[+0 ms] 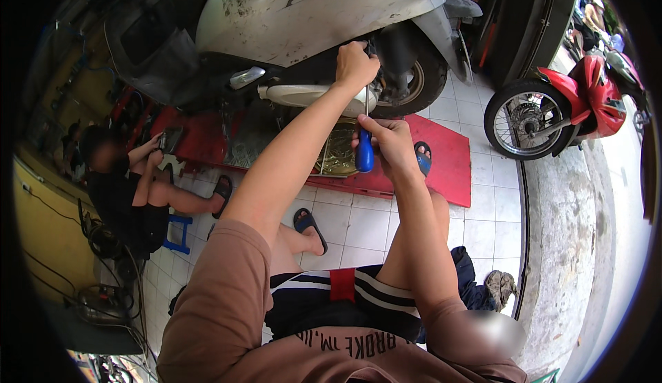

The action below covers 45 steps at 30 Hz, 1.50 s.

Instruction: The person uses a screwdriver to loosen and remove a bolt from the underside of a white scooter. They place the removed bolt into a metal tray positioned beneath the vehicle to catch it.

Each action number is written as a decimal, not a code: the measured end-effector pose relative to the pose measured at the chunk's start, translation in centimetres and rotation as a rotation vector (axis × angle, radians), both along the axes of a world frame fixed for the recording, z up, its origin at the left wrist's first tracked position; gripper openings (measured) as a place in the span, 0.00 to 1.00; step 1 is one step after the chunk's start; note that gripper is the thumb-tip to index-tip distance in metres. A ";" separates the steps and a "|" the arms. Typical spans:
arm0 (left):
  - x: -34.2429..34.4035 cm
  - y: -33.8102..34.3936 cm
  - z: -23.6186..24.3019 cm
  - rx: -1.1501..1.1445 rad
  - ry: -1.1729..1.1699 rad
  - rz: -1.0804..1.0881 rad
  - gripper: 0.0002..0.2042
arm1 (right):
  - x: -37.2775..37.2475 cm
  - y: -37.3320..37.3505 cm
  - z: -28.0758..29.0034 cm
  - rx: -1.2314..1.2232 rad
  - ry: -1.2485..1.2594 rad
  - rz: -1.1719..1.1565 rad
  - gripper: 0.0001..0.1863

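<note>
Left hand (pixel 356 66) curled by low edge of silver scooter (pixel 310 31), fingers at dark part (pixel 372 46); can't tell if gripping. Maybe there to steady things. Screwdriver (pixel 365 152) just below, long rod pointing up to left hand, tip hard to see. Right hand (pixel 393 143) grasping its fat blue handle, thumb near rod, maybe for good aim. Back wheel (pixel 433 83) near. Red stand (pixel 452 166) under scooter, likely lifts it for easy reach.

Brown short-sleeved shirt (pixel 276 361) with dark lettering (pixel 366 342), black shorts (pixel 310 319), white stripes (pixel 295 284), red patch (pixel 342 286)
</note>
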<state>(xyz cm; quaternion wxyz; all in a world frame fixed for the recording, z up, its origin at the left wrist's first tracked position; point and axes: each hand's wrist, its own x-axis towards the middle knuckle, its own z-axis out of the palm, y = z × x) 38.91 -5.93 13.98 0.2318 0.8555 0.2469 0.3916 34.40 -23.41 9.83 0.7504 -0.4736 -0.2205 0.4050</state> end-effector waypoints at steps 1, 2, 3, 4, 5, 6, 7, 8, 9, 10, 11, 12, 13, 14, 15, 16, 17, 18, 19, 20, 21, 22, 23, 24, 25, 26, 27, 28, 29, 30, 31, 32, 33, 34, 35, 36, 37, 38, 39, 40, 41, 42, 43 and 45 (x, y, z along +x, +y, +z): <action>0.0 0.1 -0.1 0.005 -0.020 0.001 0.13 | -0.1 0.1 0.0 0.004 -0.002 0.001 0.14; 0.0 0.2 -0.2 0.009 -0.040 0.002 0.14 | -0.2 0.1 0.0 0.006 -0.002 0.001 0.14; 0.1 0.2 -0.2 0.012 -0.036 -0.008 0.14 | -0.2 0.1 0.0 0.004 -0.001 -0.001 0.14; 0.2 0.3 -0.2 0.015 -0.033 -0.017 0.14 | -0.2 0.0 0.1 0.003 0.000 -0.003 0.14; 0.2 0.2 -0.2 0.018 -0.027 -0.028 0.14 | -0.2 -0.1 0.1 0.001 0.004 -0.007 0.14; 0.3 0.1 -0.3 0.006 -0.031 -0.035 0.15 | -0.2 -0.1 0.0 -0.005 0.003 -0.015 0.14; 0.3 -0.1 -0.3 -0.005 -0.036 -0.043 0.15 | -0.1 -0.1 -0.2 -0.012 0.003 -0.023 0.14; 0.4 0.1 -0.4 -0.011 -0.041 -0.047 0.15 | -0.2 0.0 -0.2 -0.013 0.001 -0.026 0.14; 0.5 0.6 -0.6 0.014 -0.066 -0.034 0.15 | -0.2 0.1 -0.2 -0.018 -0.006 -0.017 0.14; 0.5 1.0 -0.6 0.039 -0.091 -0.020 0.15 | -0.1 0.2 -0.2 -0.023 -0.014 -0.006 0.14; 0.6 0.9 -0.6 0.060 -0.114 -0.013 0.15 | 0.1 0.2 -0.1 -0.031 -0.021 -0.004 0.14; 0.6 0.7 -0.6 0.057 -0.087 -0.017 0.16 | 0.1 0.2 0.0 -0.006 0.008 0.004 0.14; 0.6 0.7 -0.4 0.055 -0.059 -0.018 0.17 | 0.1 0.2 0.2 0.019 0.037 0.013 0.15; 0.6 0.3 -0.3 0.049 -0.032 -0.025 0.18 | 0.2 0.0 0.6 0.039 0.065 0.016 0.15; 0.2 0.0 -0.3 -0.099 -0.033 -0.090 0.20 | 0.3 0.0 0.9 0.070 0.125 0.041 0.15; -0.4 -0.1 -0.3 -0.248 -0.034 -0.153 0.22 | 0.2 0.2 1.4 0.101 0.186 0.067 0.15; -1.6 0.2 -0.3 -0.391 -0.035 -0.206 0.24 | 0.0 0.7 1.7 0.137 0.249 0.103 0.15; -3.2 0.4 -0.6 -0.442 0.007 -0.276 0.23 | 0.0 1.3 1.7 0.196 0.290 0.154 0.14; -4.9 0.5 -1.0 -0.519 -0.038 -0.299 0.21 | 0.0 1.9 1.7 0.231 0.322 0.169 0.14; -7.5 0.1 -1.1 -0.593 -0.075 -0.309 0.20 | -0.5 2.4 1.6 0.270 0.365 0.194 0.14; -10.9 -0.8 -0.8 -0.687 -0.117 -0.305 0.16 | -1.0 2.9 1.6 0.310 0.409 0.222 0.14; -13.9 -0.9 -1.8 -0.713 -0.135 -0.245 0.15 | -1.4 3.3 1.1 0.336 0.436 0.262 0.14; -16.1 -2.4 -2.2 -0.794 -0.092 -0.199 0.17 | -1.5 3.6 0.4 0.369 0.484 0.265 0.14; -18.1 -4.1 -2.2 -0.872 -0.050 -0.156 0.19 | -1.5 3.7 -0.3 0.404 0.528 0.266 0.14; -19.8 -5.9 -2.3 -0.992 -0.013 -0.201 0.24 | -1.6 4.1 -0.9 0.443 0.576 0.274 0.15; -21.1 -7.5 -2.3 -1.087 0.083 -0.296 0.27 | -1.7 4.7 -1.8 0.483 0.517 0.313 0.15; -21.7 -9.4 -2.1 -1.256 0.044 -0.402 0.29 | -2.1 5.1 -2.3 0.550 0.526 0.339 0.15; -21.8 -10.3 -2.0 -1.307 -0.041 -0.418 0.30 | -2.5 5.5 -2.7 0.617 0.534 0.363 0.15; -21.8 -10.9 -2.0 -1.355 -0.138 -0.441 0.30 | -2.6 5.9 -2.8 0.681 0.530 0.391 0.15; -21.8 -11.2 -2.0 -1.457 -0.218 -0.466 0.29 | -2.6 6.1 -2.9 0.694 0.496 0.400 0.16; -21.7 -11.4 -2.0 -1.559 -0.298 -0.493 0.28 | -2.4 6.0 -3.1 0.682 0.505 0.403 0.16; -21.6 -11.5 -1.9 -1.653 -0.379 -0.515 0.27 | -2.3 5.7 -3.1 0.675 0.516 0.411 0.16; -21.4 -11.6 -2.1 -1.651 -0.441 -0.484 0.25 | -2.3 5.6 -3.1 0.668 0.528 0.417 0.17; -21.1 -11.5 -2.4 -1.648 -0.503 -0.454 0.23 | -2.3 5.5 -3.1 0.661 0.499 0.417 0.17; -20.9 -11.5 -2.7 -1.644 -0.554 -0.423 0.22 | -2.2 5.2 -3.1 0.591 0.425 0.382 0.18; -21.0 -11.4 -2.9 -1.463 -0.506 -0.366 0.19 | -2.1 4.8 -3.1 0.520 0.351 0.345 0.18; -21.1 -11.4 -3.1 -1.283 -0.459 -0.310 0.17 | -2.1 4.5 -3.1 0.450 0.277 0.309 0.19; -21.0 -11.2 -3.1 -1.106 -0.410 -0.257 0.15 | -2.2 4.7 -3.1 0.375 0.256 0.207 0.19; -20.8 -11.2 -3.0 -0.870 -0.368 -0.196 0.13 | -2.0 4.5 -3.3 0.355 0.229 0.228 0.19; -20.6 -11.0 -2.8 -0.634 -0.326 -0.135 0.11 | -1.9 4.2 -3.4 0.334 0.201 0.250 0.19; -20.7 -11.2 -2.2 -0.396 -0.284 -0.071 0.09 | -2.0 3.9 -3.2 0.314 0.174 0.275 0.19; -21.0 -11.7 -1.1 -0.249 -0.183 -0.014 0.07 | -2.5 3.9 -3.2 0.354 0.186 0.241 0.20; -21.2 -11.6 -0.7 -0.071 -0.139 0.020 0.07 | -2.6 3.7 -3.0 0.369 0.196 0.253 0.20; -21.4 -11.3 -0.1 0.289 -0.045 0.096 0.09 | -3.0 3.5 -2.3 0.404 0.218 0.286 0.19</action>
